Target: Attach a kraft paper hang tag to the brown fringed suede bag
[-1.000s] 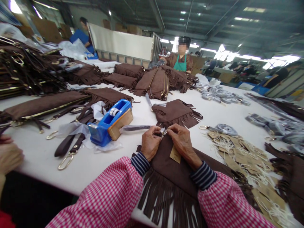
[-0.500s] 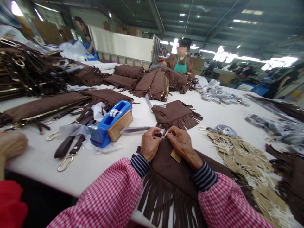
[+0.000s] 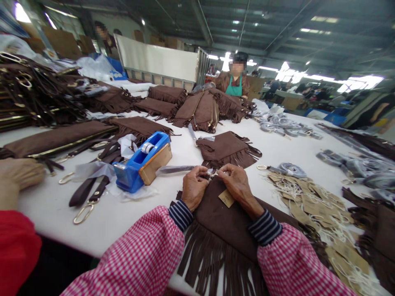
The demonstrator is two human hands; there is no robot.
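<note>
Right here at the near middle, both hands meet at the top edge of a brown fringed bag (image 3: 226,230), which lies on the white table (image 3: 55,216) with its fringe spread toward the near edge. The left hand (image 3: 195,187) has thumb and fingers drawn together in a tight pinch on a small metal clasp (image 3: 211,173). Across from it, the right hand (image 3: 236,185) has its fingers curled in at the same spot, fingertips close together, but whether they grip the clasp or something beside it, I cannot tell. A paper tag (image 3: 226,198) lies on the bag, just beside the right hand. A wrapped strap (image 3: 175,169) runs left from the clasp toward a blue tape dispenser (image 3: 131,176). Farther left, a brown wrist strap (image 3: 83,191) with a metal hook (image 3: 84,214) lies on the table, and a co-worker's hand (image 3: 23,172) shows at the left edge. Over on the right, loose tags (image 3: 308,205) with white strings lie heaped; just beyond the hands sits another fringed bag (image 3: 224,148).
</note>
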